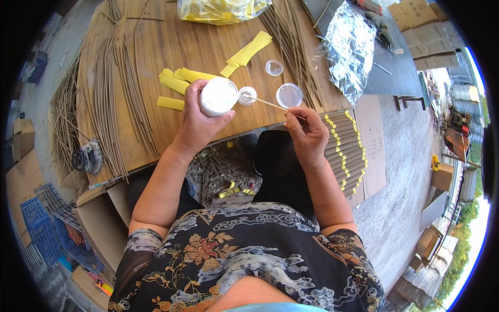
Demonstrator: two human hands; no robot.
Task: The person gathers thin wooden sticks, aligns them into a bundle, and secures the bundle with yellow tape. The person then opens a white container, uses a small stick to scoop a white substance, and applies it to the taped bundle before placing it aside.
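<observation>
My left hand (pixel 193 117) is closed around a white plastic jar (pixel 218 96), its round white top facing up. Between the fingertips of my right hand (pixel 309 136) is a thin wooden stick (pixel 270 104). The stick's far end reaches into a small see-through cup (pixel 246 95) with white paste in it, just right of the jar. A small round lid (pixel 274 67) and a larger see-through lid (pixel 289 96) lie on the table beyond my right hand. Yellow paper strips (pixel 174 80) lie fanned out beyond the jar, and another stack of yellow strips (pixel 246 54) sits farther back.
Thin brown sticks lie along the wooden table's (pixel 161 44) left side and far right. A bag of yellow strips (pixel 223 10) stands at the back. Crumpled foil (pixel 349 52) covers the right corner. Yellow-banded brown stick bundles (pixel 343 151) lie on cardboard at the right, below the table edge.
</observation>
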